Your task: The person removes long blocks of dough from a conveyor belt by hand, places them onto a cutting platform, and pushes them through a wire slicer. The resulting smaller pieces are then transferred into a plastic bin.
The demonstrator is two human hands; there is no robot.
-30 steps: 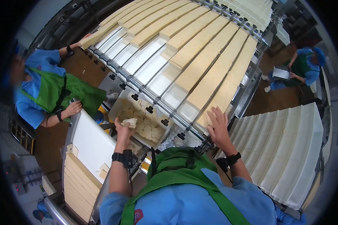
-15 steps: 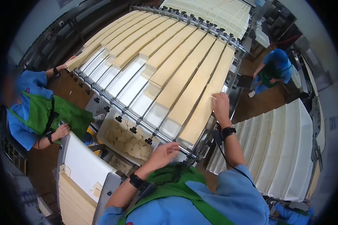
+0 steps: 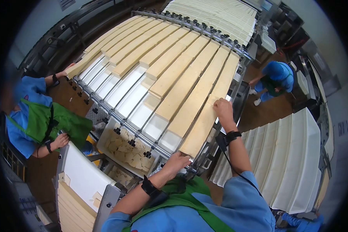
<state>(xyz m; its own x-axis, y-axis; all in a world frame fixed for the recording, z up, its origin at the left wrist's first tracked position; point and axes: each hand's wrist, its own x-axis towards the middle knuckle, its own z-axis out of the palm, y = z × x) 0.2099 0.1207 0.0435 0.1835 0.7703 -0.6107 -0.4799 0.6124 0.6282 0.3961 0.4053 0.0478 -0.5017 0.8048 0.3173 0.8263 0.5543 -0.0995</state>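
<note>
Long pale-yellow slabs (image 3: pixel 189 83) lie side by side in lanes parted by thin rods on a white rack. My right hand (image 3: pixel 223 112) has its fingers curled on the top and right edge of the rightmost slab (image 3: pixel 205 125), about midway along it. At that slab's near end is my left hand (image 3: pixel 176 163), fingers closed together against its end, close to the front metal bar (image 3: pixel 137 133). The undersides of both hands' fingers are hidden. Dark bands circle both wrists.
A co-worker (image 3: pixel 38 112) at left has a hand on the leftmost slab's end. Beneath the rack stands a bin (image 3: pixel 100 141) of pale flat scraps. A tray with stacked pale strips (image 3: pixel 75 205) is at lower left, ridged white panels (image 3: pixel 274 158) at right. Another person (image 3: pixel 276 77) stands beyond.
My left hand has moved forward and right from above the front bar to the slab's near end. The near end has come closer to me, and my right hand has stayed on the slab.
</note>
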